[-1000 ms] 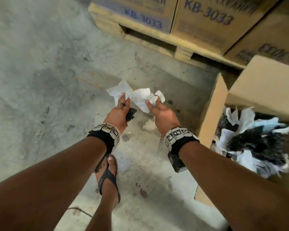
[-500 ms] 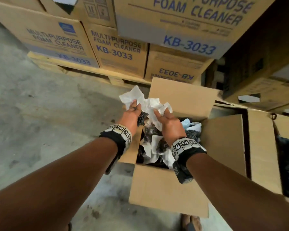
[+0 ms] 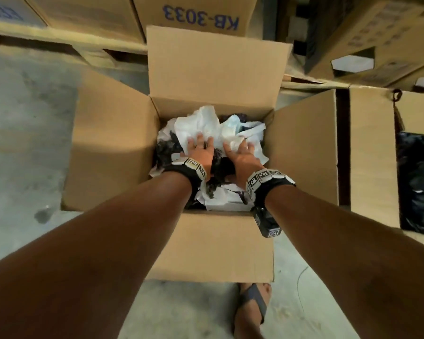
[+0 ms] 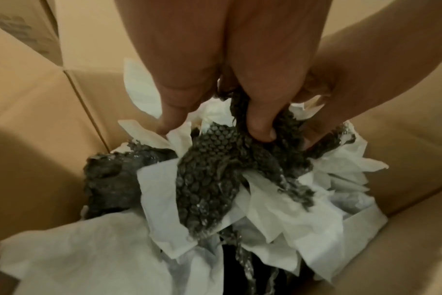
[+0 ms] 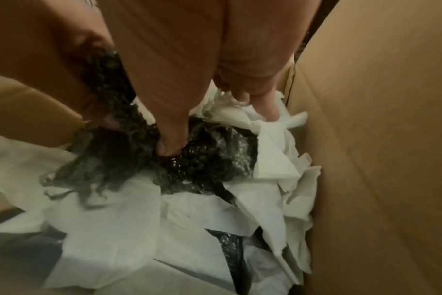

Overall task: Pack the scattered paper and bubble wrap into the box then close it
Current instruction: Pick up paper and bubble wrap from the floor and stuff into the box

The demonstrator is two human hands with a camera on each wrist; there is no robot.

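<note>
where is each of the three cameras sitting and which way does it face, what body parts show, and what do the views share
Head: worn on the head, looking down into the open box; both forearms, left hand, right hand and a sandalled foot show.
Left wrist: looks along the left hand's fingers into black bubble wrap and white paper.
Right wrist: looks along the right hand's fingers at the box wall.
All three share the paper and bubble wrap.

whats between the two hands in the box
A dark wad of bubble wrap lies between the left hand and right hand, over white paper. The head view shows it.
</note>
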